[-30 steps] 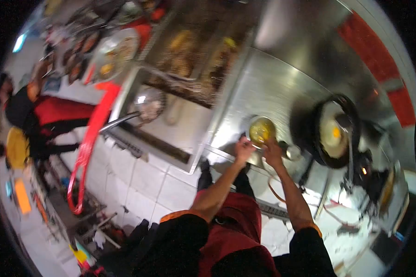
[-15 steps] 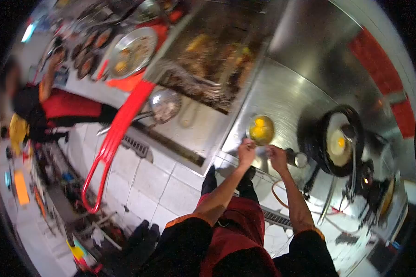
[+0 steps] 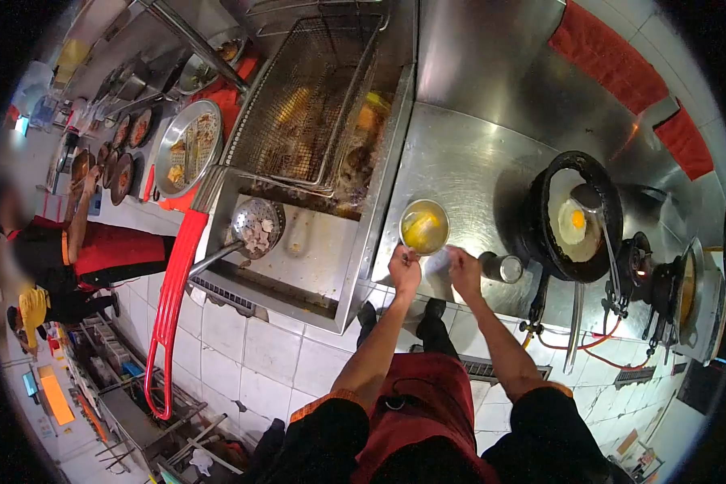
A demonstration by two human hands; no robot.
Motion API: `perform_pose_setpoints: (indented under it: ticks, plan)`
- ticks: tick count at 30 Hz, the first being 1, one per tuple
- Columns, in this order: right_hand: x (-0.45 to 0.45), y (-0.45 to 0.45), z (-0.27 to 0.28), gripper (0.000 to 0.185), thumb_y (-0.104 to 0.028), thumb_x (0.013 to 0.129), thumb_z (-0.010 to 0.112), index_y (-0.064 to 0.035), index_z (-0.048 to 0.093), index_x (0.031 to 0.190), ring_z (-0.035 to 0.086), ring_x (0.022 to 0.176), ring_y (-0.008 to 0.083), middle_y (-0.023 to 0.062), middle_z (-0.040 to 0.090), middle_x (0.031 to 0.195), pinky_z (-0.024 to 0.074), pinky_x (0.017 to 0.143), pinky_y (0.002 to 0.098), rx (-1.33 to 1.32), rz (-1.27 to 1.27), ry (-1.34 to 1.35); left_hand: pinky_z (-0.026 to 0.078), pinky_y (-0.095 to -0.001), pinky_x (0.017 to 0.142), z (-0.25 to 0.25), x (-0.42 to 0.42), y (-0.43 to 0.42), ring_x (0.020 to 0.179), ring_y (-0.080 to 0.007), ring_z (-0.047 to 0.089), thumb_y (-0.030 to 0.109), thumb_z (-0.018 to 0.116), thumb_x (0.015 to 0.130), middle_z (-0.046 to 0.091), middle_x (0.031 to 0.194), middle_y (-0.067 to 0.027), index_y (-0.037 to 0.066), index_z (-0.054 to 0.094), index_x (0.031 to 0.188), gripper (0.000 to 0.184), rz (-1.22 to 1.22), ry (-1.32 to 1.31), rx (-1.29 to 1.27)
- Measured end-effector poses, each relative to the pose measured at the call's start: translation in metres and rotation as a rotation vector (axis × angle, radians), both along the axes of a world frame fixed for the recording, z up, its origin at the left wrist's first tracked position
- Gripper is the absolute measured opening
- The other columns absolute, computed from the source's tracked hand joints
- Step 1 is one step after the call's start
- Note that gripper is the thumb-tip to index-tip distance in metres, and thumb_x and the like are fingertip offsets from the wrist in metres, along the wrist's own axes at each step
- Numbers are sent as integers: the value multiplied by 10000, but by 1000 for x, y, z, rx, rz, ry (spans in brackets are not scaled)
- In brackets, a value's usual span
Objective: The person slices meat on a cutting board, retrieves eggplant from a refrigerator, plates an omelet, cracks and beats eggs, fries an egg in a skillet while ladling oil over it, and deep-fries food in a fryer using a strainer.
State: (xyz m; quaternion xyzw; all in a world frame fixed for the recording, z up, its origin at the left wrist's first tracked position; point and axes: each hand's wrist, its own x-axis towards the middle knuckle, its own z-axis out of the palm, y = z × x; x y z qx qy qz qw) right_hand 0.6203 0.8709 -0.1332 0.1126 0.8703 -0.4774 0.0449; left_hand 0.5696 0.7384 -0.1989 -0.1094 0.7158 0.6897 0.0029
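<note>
A small round metal bowl [image 3: 412, 244] with yellow, streaky egg [image 3: 424, 226] in it is held over the steel counter. My left hand [image 3: 405, 268] is closed at the bowl's near edge; whether it grips the rim or a short handle I cannot tell. Just right of the bowl, my right hand [image 3: 465, 275] is closed, fingers pinched and slightly blurred, and what they hold is too small to make out. A metal shaker-like canister [image 3: 502, 269] stands beside my right hand. Farther right, a black wok [image 3: 547, 242] holds a fried egg [image 3: 573, 219] and a ladle [image 3: 586, 197].
On the left, a wire fryer basket [image 3: 298, 97] with a long red handle [image 3: 169, 315] sits over the oil. A perforated skimmer [image 3: 258, 227] holds pale pieces. A metal bowl of food [image 3: 189, 148] lies beyond. Another person [image 3: 64, 250] works at the far left.
The two whole yolks have become a broken yellow mix in the bowl. The camera view has shifted, and both hands stay close to the bowl.
</note>
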Motion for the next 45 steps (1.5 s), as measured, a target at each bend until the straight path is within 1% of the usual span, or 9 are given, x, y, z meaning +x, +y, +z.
perform_pose_setpoints:
  ticks: [3,14,15,26,30,36,40,44,45]
  plan:
    - [2,-4,-24,225,-74,883,493,-39,631,1058,622,664,183,179,659,868,479,626,303,25,-164,331,359,-272,503,-5,-3,-3,569,-84,433,69,524,865,469,577,-24,16,468,706,176,20,-25,58]
    - [-4,-12,-11,266,-62,873,475,-14,584,1111,636,730,272,193,642,887,489,667,324,76,-309,307,369,-274,501,17,-14,-8,586,-100,451,65,516,875,486,609,-35,8,473,723,168,-40,-19,115]
    - [2,-7,-3,268,-45,871,476,-17,586,1114,644,722,289,205,636,865,491,646,340,152,-41,61,484,-251,682,24,-14,-16,733,-101,531,-90,437,836,533,770,-22,41,443,779,144,-202,-37,-224]
    - [15,-25,6,439,99,729,471,-42,585,1128,633,706,311,180,638,817,503,638,342,29,-61,38,421,-223,586,3,-8,-23,637,-79,475,19,516,861,504,701,12,38,503,796,70,-168,28,-167]
    - [21,-28,-75,382,21,760,478,-40,572,1125,574,626,299,199,596,768,477,633,375,-94,-163,414,432,-231,570,9,-9,-12,661,-87,507,12,519,849,515,706,4,28,515,810,43,-139,31,-33]
    - [15,-24,1,345,-15,799,468,-43,575,1126,562,582,234,152,558,663,473,605,350,-77,-56,91,339,-219,501,24,-13,-17,589,-51,426,18,525,848,448,617,24,29,461,731,134,-106,23,-65]
    - [10,-26,-7,314,35,800,439,-18,600,1064,553,549,246,157,618,729,467,562,307,-31,-131,307,345,-228,480,37,-19,-19,594,-47,413,26,541,852,436,617,21,41,442,713,171,-124,-3,-99]
    - [2,-31,-17,385,-293,908,423,-11,547,1138,557,579,284,151,568,674,453,565,380,55,-218,627,422,-243,555,26,-19,-23,647,-77,498,60,565,875,518,684,-21,34,473,748,159,-117,2,-84]
    - [18,-36,-16,437,-354,920,388,-11,540,1144,585,660,342,195,606,807,463,611,409,-158,-313,148,359,-274,489,24,-17,-27,585,-75,437,97,564,863,475,608,-51,19,462,740,178,-134,144,-318]
